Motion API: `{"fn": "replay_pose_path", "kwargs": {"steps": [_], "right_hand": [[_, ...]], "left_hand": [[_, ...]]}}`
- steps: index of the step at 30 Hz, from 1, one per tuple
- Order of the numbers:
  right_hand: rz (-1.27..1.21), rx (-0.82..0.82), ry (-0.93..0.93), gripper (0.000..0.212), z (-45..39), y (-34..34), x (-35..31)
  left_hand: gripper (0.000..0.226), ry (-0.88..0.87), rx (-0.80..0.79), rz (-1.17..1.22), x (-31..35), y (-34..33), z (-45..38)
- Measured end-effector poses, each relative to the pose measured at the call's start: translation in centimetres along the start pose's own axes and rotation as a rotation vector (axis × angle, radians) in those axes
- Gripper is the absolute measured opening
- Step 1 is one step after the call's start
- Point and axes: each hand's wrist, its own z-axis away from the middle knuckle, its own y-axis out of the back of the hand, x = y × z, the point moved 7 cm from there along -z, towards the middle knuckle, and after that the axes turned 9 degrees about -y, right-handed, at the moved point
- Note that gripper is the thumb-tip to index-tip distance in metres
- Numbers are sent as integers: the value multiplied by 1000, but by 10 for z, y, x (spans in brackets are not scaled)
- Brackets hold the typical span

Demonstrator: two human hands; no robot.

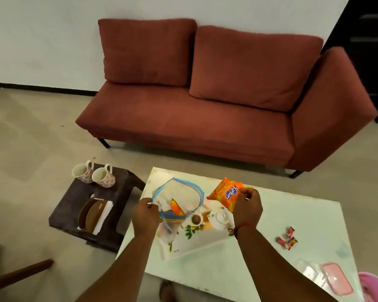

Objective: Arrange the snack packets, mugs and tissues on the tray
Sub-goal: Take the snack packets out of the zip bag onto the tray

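Two hands reach out from the bottom of the frame: the left hand (pixel 146 216) pinches the rim of one clear zip bag (pixel 179 199) and holds it open, and the right hand (pixel 247 205) grips one orange snack packet (pixel 226 194) just above the tray (pixel 194 240) in the lower middle. One more orange packet (pixel 176 207) sits inside the bag. At the left, two flowered mugs (pixel 94 173) and one stack of tissues (pixel 103 214) rest on one dark stool (pixel 74 205), and about three small red sweets (pixel 287 238) lie on the white table (pixel 303 214) at the lower right.
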Motion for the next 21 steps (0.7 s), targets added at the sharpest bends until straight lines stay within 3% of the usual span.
{"fn": "replay_pose_path", "kwargs": {"steps": [6,13,18,21], "right_hand": [[192,-16,-254,19,8,-63,110],[140,-104,-513,26,21,-150,193],[331,-343,-501,26,24,-163,209],[326,-247,-469,29,27,-139,197]], "left_hand": [[18,136,-19,132,-53,17,-35],[25,191,-52,229,-87,28,-61],[25,153,-128,192,-87,28,-68],[21,108,-182,145,-71,21,-64]]}}
